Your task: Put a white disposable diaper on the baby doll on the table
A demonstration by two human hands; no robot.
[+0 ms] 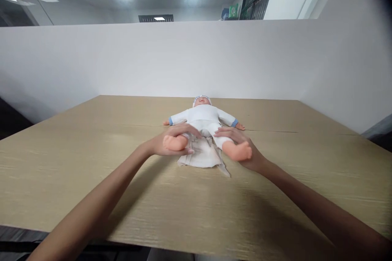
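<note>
A baby doll (204, 115) in a white suit with blue cuffs and a patterned cap lies on its back, feet toward me. My left hand (174, 140) is wrapped round the doll's leg on the left, fingers over it and thumb below, with the bare foot in front of my palm. On the other side my right hand (245, 147) curls round the other leg, fingertips on the white cloth of the thigh; the foot hides part of the palm. Between the legs an opened white diaper (202, 155) lies spread on the table, partly under the doll's bottom.
The wooden table (196, 208) has a thin seam running across it behind the doll. A white partition wall (196, 59) rises at the far edge and along the sides. Beyond it, a green package (233, 10) stands high up near a dark window frame.
</note>
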